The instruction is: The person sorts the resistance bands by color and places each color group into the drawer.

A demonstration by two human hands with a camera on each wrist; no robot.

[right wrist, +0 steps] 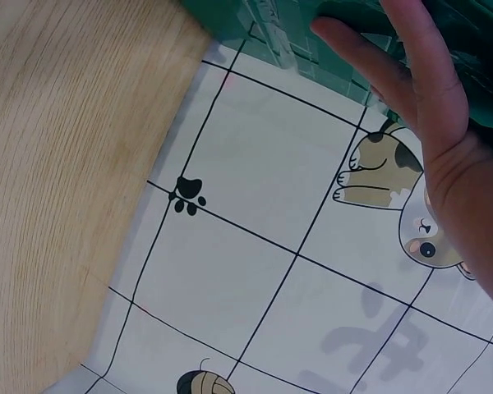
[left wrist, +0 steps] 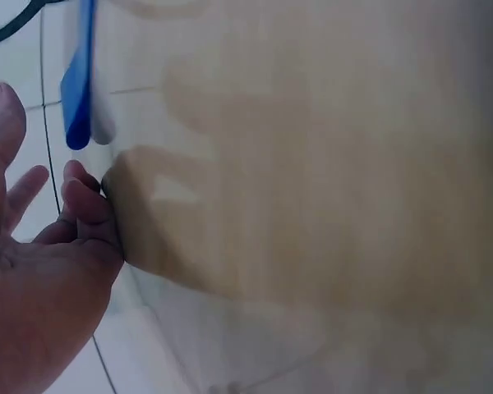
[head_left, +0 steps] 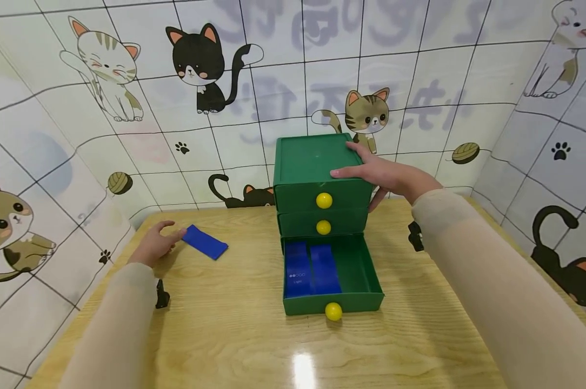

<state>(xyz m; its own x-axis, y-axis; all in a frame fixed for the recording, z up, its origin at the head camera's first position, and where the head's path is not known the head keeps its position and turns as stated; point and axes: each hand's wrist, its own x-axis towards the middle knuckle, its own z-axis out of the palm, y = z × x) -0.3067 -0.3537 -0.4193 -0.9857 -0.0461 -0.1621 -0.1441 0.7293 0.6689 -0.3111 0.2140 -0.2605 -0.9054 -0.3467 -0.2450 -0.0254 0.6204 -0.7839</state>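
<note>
A small green chest of drawers with yellow ball knobs stands on the table. Its bottom drawer is pulled out and holds two flat blue sachets, a left one marked "Light" and a right one. Across the chest's top right edge rests my right hand, fingers spread over the top and side. On the table at left lies another blue sachet. My left hand is beside its left end, fingers loosely bent; the left wrist view shows a gap between them and the sachet.
The wooden table runs up to a wall covering printed with cats and grid lines, at the back and both sides. The two upper drawers are closed. Dark wrist devices sit by both sleeves.
</note>
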